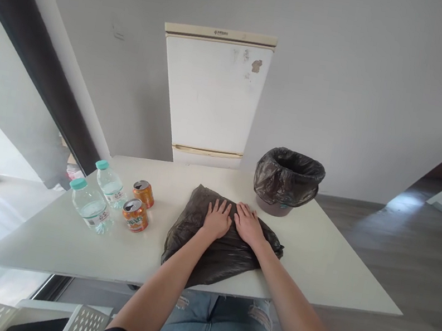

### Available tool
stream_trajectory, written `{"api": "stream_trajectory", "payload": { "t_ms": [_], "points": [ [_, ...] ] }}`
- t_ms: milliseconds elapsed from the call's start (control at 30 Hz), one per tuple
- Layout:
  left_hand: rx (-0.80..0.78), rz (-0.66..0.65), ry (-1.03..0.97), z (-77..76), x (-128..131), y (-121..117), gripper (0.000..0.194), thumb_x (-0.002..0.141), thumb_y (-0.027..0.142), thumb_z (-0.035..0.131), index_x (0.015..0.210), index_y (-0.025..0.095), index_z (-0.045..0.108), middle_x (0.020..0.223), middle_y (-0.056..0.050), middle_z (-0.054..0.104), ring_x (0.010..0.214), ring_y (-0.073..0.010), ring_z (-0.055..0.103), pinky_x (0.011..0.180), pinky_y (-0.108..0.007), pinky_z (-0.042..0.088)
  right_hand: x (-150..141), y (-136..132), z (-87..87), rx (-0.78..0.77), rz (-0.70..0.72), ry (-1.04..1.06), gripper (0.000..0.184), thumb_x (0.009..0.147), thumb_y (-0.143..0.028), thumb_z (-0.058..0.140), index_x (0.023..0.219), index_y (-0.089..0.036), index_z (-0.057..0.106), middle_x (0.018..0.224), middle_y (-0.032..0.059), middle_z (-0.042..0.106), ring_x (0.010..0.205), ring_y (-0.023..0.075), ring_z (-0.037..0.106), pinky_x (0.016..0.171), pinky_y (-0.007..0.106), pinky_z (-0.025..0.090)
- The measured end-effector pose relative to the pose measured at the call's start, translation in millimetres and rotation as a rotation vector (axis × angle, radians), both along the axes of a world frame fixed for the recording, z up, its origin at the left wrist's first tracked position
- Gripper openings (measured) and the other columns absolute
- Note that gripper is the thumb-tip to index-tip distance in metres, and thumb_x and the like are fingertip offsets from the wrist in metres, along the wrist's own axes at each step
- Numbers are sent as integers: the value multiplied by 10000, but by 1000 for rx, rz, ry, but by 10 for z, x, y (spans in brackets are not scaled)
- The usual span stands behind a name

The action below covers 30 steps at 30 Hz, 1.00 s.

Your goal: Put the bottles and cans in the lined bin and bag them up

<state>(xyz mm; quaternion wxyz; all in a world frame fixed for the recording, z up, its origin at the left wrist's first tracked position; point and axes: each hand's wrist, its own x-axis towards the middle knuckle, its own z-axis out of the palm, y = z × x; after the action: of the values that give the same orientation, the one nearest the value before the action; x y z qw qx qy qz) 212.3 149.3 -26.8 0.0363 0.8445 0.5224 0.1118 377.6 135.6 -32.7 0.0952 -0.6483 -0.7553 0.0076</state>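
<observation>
Pressing left hand (217,220) and right hand (248,224) open and flat onto the black bag (222,259), crowding the bin (285,185) on the desk (334,269), right of cans (135,219) and bottles (90,208).

We face a plain grey wall (357,86), with a white two-door refrigerator (211,96) standing before it, its upper door scuffed near a corner. Below us spreads a white tabletop (339,270). We see grey wood-look flooring (363,229) at right, catching bright light, and daylight falling across the left side.
</observation>
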Motion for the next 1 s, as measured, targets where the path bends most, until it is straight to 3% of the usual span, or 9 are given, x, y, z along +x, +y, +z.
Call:
{"api": "stream_trajectory", "payload": {
  "t_ms": [533,733,1000],
  "points": [
    [-116,225,95,58,-1141,321,670,1070,440,223,1690,190,267,1769,-82,191,1632,-380,158,1295,-641,154,42,10,6,-67,-19,-37,647,1091,-399,168,1677,-156,295,1747,80,248,1621,243,223,1308,531,174],
    [-113,229,103,48,-1338,344,665,1074,461,223,1694,223,255,1774,-53,183,1637,-367,145,1304,-622,144,120,28,20,-75,30,-37,663,1091,-450,156,1682,-180,287,1752,69,236,1627,237,204,1312,537,157],
    [-96,203,87,30,-1408,359,651,1080,469,233,1687,237,274,1767,-69,214,1637,-341,164,1302,-609,162,268,33,34,-100,74,-11,687,1087,-546,171,1691,-233,264,1760,61,213,1633,252,183,1312,556,143]
  ]
}}
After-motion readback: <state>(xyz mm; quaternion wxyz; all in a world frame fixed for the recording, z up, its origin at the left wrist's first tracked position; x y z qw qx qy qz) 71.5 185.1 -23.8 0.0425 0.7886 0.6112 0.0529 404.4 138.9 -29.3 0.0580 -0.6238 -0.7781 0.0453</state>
